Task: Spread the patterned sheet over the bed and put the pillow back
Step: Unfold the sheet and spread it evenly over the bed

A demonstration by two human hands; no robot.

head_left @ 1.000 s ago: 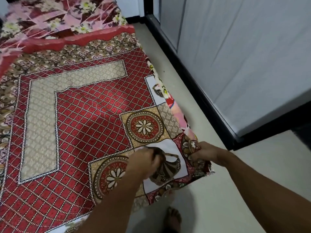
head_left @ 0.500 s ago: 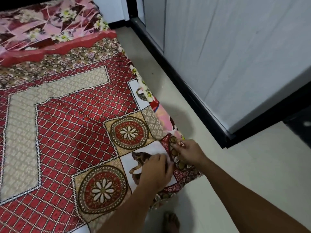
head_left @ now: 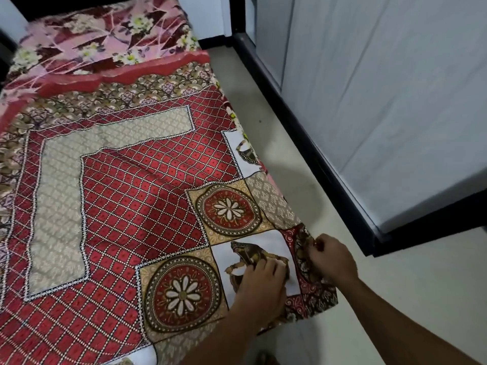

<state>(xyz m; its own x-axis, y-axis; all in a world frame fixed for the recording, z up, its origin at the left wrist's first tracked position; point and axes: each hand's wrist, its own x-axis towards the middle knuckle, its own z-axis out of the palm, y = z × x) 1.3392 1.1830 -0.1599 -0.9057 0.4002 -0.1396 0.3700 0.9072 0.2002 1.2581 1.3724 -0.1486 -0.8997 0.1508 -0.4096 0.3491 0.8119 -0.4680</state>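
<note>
Sheet (head_left: 131, 193) lies spread on the bed (head_left: 105, 35). L hand (head_left: 263, 283) & R hand (head_left: 332, 256) both grab its near corner, fingers curled tight on the cloth.

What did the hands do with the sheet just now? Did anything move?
The left hand slid over the sheet, across its white picture square, toward the corner. It ended up closer to the right hand. The right hand kept gripping the corner edge, and nothing was let go. The sheet stayed spread out, with the flowery pink cloth at the far end still uncovered.
</note>
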